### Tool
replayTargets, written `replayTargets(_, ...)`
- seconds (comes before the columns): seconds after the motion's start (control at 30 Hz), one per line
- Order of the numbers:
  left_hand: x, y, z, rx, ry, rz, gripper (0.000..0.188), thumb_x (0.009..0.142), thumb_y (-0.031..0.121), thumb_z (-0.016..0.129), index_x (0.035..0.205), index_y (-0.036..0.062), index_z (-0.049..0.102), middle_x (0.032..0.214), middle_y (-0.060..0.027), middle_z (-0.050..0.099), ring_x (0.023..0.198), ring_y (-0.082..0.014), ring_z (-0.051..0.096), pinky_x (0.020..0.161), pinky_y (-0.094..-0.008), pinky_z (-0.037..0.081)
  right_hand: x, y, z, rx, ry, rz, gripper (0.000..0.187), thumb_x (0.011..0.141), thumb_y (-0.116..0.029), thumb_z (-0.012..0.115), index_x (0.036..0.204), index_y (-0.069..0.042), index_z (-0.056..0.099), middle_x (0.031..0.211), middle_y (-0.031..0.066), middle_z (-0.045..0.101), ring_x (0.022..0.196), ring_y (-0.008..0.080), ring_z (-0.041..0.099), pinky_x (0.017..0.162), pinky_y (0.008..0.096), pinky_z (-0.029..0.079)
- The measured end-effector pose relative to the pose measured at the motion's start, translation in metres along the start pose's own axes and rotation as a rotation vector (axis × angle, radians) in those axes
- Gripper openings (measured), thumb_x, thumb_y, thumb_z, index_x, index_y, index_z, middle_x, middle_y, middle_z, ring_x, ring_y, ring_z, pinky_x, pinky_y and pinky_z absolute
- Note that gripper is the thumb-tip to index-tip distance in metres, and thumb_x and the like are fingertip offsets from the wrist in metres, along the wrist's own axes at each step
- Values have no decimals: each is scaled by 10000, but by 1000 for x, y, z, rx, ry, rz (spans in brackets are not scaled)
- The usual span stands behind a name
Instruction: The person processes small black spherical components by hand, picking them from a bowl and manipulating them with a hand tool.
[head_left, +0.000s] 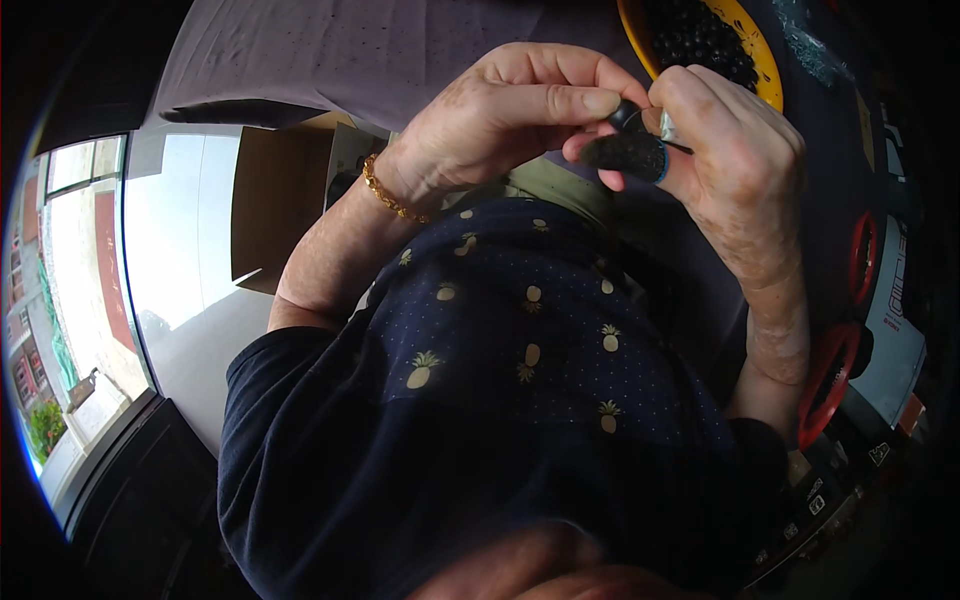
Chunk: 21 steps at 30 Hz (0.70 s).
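My left hand (520, 105) pinches a small black round bead-like thing (627, 117) between thumb and fingertips. Close against it, my right hand (735, 150) is curled with its fingers bent. A dark cover with a blue rim (640, 158) sits at the right thumb. Between the right fingers shows a small pale, shiny piece (668, 127), too small to name. Just beyond the hands stands a yellow-orange bowl (768, 75), partly hidden by my right hand. It holds many black round things (700, 40) like the one I pinch.
A grey-purple cloth (400, 50) covers the surface ahead. To the left are an open cardboard box (275, 200) and a bright window (85, 270). Red-rimmed round objects (835, 390) stand at the right. Clear crumpled plastic (808, 45) lies past the bowl.
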<state>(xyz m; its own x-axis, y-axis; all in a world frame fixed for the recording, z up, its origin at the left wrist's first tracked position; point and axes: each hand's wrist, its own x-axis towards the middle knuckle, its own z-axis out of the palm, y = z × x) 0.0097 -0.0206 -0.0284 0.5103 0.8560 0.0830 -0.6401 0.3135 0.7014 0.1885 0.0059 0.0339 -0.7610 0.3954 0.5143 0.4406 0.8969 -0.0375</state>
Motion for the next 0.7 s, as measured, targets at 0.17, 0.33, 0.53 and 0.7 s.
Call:
replayTargets(0.17,5,-1,-3,-34,-67,81,253,869,165,560,1009,-46,562,781,-48,574,624,-64,519,609,-167,444,-10,-4,-1,86,33,71,312,755,-269,699,740,-8,530,581,46,506,528,162,547,473,267,439)
replayTargets(0.33,5,-2,-2,-34,-33,113,255,874,161,553,1027,-42,559,792,-52,583,670,-71,538,632,-184,456,-10,-13,-2,-23,74,158,367,773,-358,661,833,-16,543,665,42,562,553,178,561,480,279,445)
replayTargets(0.53,4,-2,8,11,-6,177,239,900,134,526,1075,-23,571,908,-58,614,736,-78,553,671,-201,464,-4,-18,-1,-136,54,233,393,785,-417,627,840,-38,543,691,15,572,591,182,583,515,287,461)
replayTargets(0.7,3,1,7,49,-16,189,249,886,138,545,1079,-17,568,883,-43,624,685,-62,548,652,-192,460,-1,-17,-1,-127,71,222,334,770,-365,656,816,-55,540,680,5,567,580,177,576,511,289,462)
